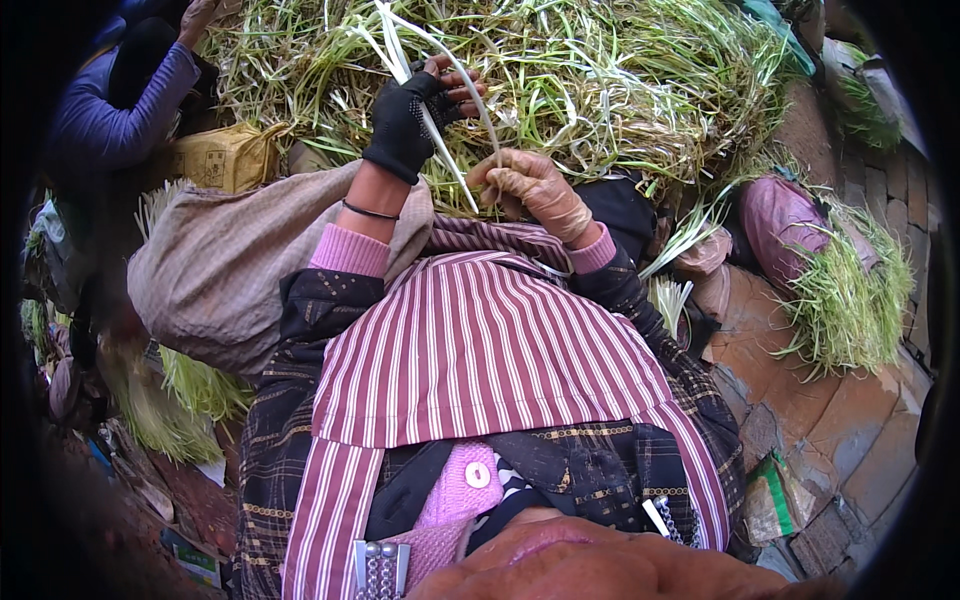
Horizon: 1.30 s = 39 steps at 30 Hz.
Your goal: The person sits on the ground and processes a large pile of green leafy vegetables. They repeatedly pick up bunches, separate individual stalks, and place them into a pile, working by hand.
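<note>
My left hand (426, 109), in a black fingerless glove, holds several long white-and-pale stalks (448, 154) between thumb and palm; its other fingers are spread. To its right, my right hand (532, 187), in a thin translucent glove, pinches the lower end of one curved pale stalk (478, 94), which arches up over the left fingers. Both hands are above the near edge of a big heap of cut green and yellowish leafy stalks (600, 97). Part of the right fingertips is hidden.
A co-worker in a blue sleeve (112, 112) sits at upper left, near a yellow sack (225, 156). A grey-brown cloth (202, 262) bulges at my left. Wrapped bundles of greens (847, 307) lie on the paving at right; more bundles (161, 397) stand at lower left.
</note>
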{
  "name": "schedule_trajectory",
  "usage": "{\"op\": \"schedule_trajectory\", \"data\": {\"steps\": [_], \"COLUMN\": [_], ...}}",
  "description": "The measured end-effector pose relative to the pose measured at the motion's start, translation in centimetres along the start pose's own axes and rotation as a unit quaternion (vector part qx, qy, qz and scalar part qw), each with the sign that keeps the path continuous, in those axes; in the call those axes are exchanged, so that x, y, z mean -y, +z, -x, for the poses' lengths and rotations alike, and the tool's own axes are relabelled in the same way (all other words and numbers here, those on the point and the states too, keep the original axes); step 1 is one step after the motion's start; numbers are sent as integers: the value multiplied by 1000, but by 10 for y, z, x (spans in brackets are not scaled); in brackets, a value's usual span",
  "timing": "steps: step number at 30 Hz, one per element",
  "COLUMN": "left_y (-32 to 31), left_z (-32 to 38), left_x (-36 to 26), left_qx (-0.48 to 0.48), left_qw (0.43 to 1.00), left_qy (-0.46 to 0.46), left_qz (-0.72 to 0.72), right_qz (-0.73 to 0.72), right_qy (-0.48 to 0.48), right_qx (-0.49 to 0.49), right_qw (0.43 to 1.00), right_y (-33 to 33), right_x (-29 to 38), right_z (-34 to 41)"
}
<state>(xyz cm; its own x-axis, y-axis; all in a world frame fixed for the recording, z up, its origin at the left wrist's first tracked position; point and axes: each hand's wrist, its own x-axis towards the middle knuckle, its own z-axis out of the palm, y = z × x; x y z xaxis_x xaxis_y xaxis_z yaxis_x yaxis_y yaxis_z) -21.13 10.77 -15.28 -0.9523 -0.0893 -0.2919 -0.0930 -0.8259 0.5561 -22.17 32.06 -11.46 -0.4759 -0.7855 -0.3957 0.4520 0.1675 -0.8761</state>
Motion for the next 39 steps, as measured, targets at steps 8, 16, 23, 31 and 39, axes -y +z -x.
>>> {"op": "schedule_trajectory", "data": {"steps": [8, 16, 23, 31, 39], "left_y": [27, 0, 16, 2, -14], "left_z": [10, 9, 26, 33, 28], "left_x": [13, -43, -81, -105, -106], "left_qx": [68, 145, 133, 92, 89], "left_qw": [995, 974, 968, 968, 973], "left_qy": [-43, 87, 180, 212, 195], "left_qz": [54, 150, 116, 94, 86], "right_qz": [-15, 671, 772, 590, 315], "right_qy": [-41, -79, 252, 134, -132], "right_qx": [3, -358, 8, 84, -325], "right_qw": [999, 645, 583, 792, 882], "right_y": [16, -162, -123, -39, -303], "right_x": [2, 7, -27, 27, 224], "right_z": [-18, -59, -51, 22, 143]}}
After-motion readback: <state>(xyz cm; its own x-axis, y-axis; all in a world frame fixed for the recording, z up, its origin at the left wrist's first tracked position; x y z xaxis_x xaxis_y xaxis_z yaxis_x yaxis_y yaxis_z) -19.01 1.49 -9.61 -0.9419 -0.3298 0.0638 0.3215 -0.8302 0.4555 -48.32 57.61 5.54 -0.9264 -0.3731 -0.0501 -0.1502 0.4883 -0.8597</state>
